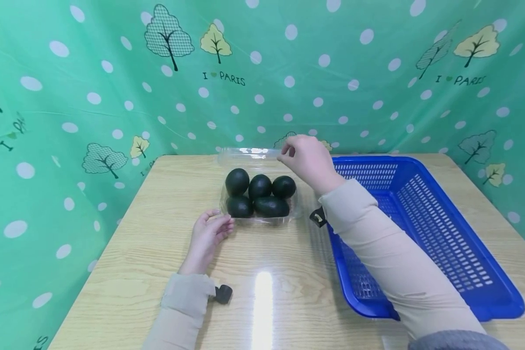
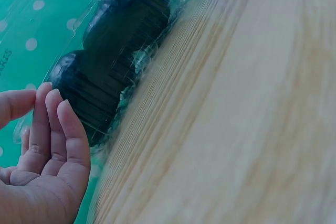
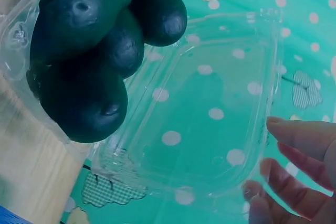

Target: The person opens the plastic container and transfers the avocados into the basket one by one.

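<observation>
A clear plastic clamshell container [image 1: 262,221] stands on the table with its lid [image 1: 249,154] raised at the back. Several dark green avocados [image 1: 271,207] lie in its base, close together in two rows. At the base's front left corner, my left hand [image 1: 205,238] pinches the rim between thumb and fingers. In the left wrist view, the fingers [image 2: 71,129] lie beside the container wall. My right hand [image 1: 306,158] is at the lid's right end, thumb and fingertips at its edge. The right wrist view shows the see-through lid [image 3: 210,114] upright beside the avocados [image 3: 84,98].
A blue plastic basket [image 1: 459,233] with slotted sides takes up the right of the table, under my right forearm. The wooden table [image 1: 135,253] extends to the left and front. A green dotted cloth [image 1: 227,107] hangs right behind its back edge.
</observation>
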Tool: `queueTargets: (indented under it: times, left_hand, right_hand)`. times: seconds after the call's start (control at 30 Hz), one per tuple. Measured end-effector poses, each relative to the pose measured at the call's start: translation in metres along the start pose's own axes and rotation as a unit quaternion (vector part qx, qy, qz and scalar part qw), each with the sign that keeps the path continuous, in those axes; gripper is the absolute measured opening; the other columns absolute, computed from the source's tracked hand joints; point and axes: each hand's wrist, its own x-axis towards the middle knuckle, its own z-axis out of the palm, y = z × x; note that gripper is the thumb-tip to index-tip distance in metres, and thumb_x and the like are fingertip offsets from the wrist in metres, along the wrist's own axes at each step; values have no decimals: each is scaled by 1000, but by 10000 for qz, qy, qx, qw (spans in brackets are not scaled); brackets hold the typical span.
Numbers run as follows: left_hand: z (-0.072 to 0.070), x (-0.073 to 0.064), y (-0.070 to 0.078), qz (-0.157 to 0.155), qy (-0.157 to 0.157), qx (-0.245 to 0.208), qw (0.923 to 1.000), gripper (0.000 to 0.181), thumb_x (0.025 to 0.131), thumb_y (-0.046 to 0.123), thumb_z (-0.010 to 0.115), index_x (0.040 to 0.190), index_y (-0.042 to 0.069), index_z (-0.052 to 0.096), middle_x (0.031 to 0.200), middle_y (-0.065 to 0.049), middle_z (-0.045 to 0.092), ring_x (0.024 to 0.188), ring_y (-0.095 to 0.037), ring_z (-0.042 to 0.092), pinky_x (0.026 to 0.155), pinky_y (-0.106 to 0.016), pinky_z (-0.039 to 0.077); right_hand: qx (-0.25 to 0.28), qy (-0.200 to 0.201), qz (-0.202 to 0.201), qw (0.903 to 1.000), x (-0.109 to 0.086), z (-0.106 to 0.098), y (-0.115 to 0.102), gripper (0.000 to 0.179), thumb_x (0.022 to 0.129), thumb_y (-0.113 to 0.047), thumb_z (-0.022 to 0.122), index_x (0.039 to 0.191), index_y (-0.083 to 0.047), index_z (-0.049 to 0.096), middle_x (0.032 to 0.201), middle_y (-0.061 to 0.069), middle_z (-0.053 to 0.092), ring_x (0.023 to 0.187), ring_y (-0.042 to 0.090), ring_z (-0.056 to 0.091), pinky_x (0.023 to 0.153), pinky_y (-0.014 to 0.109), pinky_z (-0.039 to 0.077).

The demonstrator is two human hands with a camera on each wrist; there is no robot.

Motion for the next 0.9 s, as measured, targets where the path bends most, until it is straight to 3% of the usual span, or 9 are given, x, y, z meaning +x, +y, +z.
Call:
queueTargets:
  times: [0.3, 0.9]
  left_hand:
    - [-1, 0, 0, 17, 2, 65, 10000, 34, 93, 3, 62, 117, 12, 39, 79, 5, 72, 77, -10, 70, 76, -23, 58]
    - [-4, -1, 2, -72, -229, 98, 9997, 32, 93, 1, 61, 115, 12, 40, 79, 3, 71, 73, -10, 66, 71, -20, 55]
  right_hand:
    - [1485, 448, 256, 9876, 5, 0, 22, 17, 96, -15, 63, 106, -2, 70, 105, 13, 66, 97, 27, 62, 86, 39, 54]
    - [2182, 722, 619, 9712, 8, 4, 37, 32, 102, -16, 53, 130, -2, 60, 129, 15, 62, 116, 28, 60, 101, 39, 52]
